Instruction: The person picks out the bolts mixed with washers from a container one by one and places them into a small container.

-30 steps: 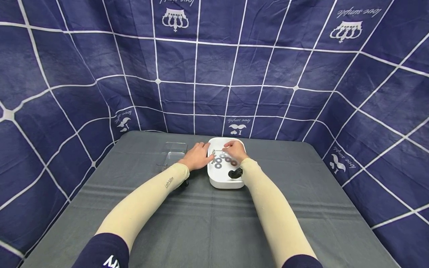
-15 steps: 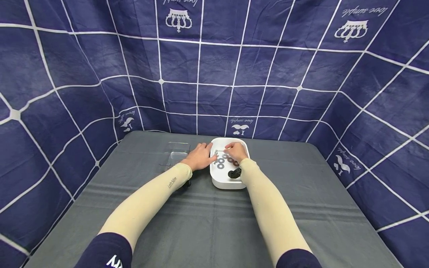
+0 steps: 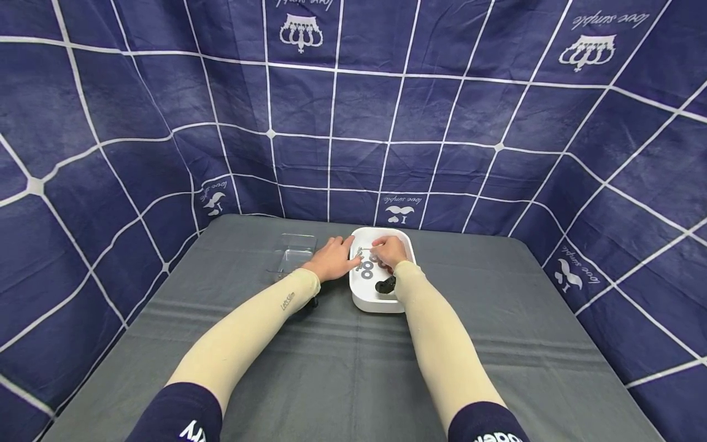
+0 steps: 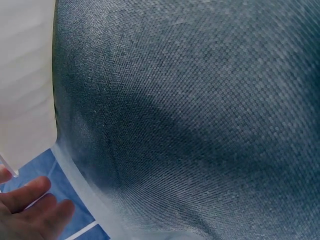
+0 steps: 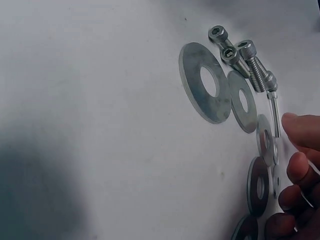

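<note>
At the left rim of a white tray (image 3: 377, 305), my left hand (image 3: 332, 259) rests with fingers spread and the thumb reaching over the edge. Its fingers (image 4: 31, 197) show beside the pale tray side (image 4: 25, 75) in the left wrist view. My right hand (image 3: 390, 252) is inside the tray, fingers bent. In the right wrist view its thumb (image 5: 302, 131) is beside a long thin bolt (image 5: 274, 112); a gap separates thumb and forefinger, and whether they touch the bolt is unclear. Several socket-head bolts (image 5: 248, 49) lie near flat washers (image 5: 192, 75), spread across the tray floor.
Clear plastic containers (image 3: 297, 256) stand left of the tray, partly behind the left hand. A black object (image 3: 385, 285) shows at the right wrist, over the tray's near end. Grey cloth (image 3: 342, 380) covers the table; a blue checked curtain (image 3: 359, 166) surrounds its back and sides.
The head view has shifted slightly, so the tray and hands appear further right. The right hand has moved slightly towards the near side of the tray; the left stays at the rim.
</note>
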Tool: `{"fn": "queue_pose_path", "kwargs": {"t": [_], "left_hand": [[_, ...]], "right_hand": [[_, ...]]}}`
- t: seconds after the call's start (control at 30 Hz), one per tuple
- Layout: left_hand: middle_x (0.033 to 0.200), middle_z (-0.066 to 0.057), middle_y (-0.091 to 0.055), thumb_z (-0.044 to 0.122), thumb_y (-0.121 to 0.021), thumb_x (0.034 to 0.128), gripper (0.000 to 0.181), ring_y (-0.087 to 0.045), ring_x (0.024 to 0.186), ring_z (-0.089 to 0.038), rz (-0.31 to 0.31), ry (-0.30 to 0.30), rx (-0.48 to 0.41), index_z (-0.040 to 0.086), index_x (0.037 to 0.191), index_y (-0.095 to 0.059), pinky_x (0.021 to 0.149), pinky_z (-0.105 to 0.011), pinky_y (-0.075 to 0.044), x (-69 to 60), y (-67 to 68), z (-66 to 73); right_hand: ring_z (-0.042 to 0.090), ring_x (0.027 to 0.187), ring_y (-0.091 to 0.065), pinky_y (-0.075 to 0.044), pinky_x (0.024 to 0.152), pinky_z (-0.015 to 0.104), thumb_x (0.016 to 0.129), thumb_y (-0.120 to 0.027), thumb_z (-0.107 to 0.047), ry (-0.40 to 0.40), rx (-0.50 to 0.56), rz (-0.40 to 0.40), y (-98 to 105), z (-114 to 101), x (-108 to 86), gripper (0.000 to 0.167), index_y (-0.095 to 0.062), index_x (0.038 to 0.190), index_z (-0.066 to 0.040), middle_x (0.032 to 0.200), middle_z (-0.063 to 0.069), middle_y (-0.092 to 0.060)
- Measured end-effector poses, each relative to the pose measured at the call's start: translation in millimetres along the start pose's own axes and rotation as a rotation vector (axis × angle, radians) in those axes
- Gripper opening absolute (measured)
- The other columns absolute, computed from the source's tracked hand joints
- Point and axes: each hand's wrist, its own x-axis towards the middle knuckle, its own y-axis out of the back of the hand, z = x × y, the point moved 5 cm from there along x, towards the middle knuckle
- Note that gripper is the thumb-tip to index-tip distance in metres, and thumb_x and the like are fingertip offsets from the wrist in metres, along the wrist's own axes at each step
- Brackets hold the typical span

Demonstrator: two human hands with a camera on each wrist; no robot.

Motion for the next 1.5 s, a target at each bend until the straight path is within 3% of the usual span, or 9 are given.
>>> {"fn": "queue_pose_path", "kwargs": {"t": [0.43, 0.83, 1.2, 1.5], "left_hand": [[0.138, -0.022, -0.052, 0.048, -0.053, 0.0991, 0.072, -0.049, 0.129, -0.034, 0.003, 0.02, -0.015, 0.011, 0.158, -0.033, 0.105, -0.049, -0.047, 3.7, -2.5, -2.0], [0.134, -0.024, -0.054, 0.045, -0.056, 0.0986, 0.07, -0.051, 0.126, -0.036, 0.039, -0.007, -0.007, 0.008, 0.155, -0.037, 0.104, -0.05, -0.047, -0.8, 2.8, 1.9], [0.134, -0.024, -0.054, 0.045, -0.055, 0.0986, 0.069, -0.05, 0.126, -0.036, 0.04, -0.016, 0.005, 0.008, 0.154, -0.038, 0.103, -0.051, -0.048, 2.2, 5.0, 4.1], [0.133, -0.023, -0.054, 0.048, -0.053, 0.0981, 0.07, -0.051, 0.126, -0.036, 0.033, -0.01, 0.024, 0.008, 0.154, -0.039, 0.103, -0.05, -0.048, 1.2, 2.9, 2.1]], "right_hand": [[0.01, 0.045, -0.048, -0.038, 0.04, 0.023, 0.086, -0.072, -0.011, -0.009, -0.001, -0.003, -3.5, 5.1, 8.2, 0.022, -0.075, 0.108, -0.008, 0.065, 0.005, -0.063], [0.009, 0.048, -0.051, -0.043, 0.044, 0.022, 0.086, -0.071, -0.01, -0.008, -0.035, 0.023, -8.0, 6.8, 12.9, 0.013, -0.076, 0.098, -0.009, 0.066, 0.0, -0.063], [0.008, 0.047, -0.052, -0.042, 0.044, 0.022, 0.085, -0.071, -0.015, 0.028, -0.167, 0.078, -2.1, 3.6, 13.2, 0.008, -0.078, 0.09, -0.014, 0.062, -0.004, -0.063], [0.012, 0.063, -0.059, -0.041, 0.059, 0.028, 0.086, -0.072, -0.021, 0.025, -0.27, 0.09, -3.9, 1.9, 10.6, 0.01, -0.08, 0.091, -0.018, 0.069, -0.004, -0.068]]}}
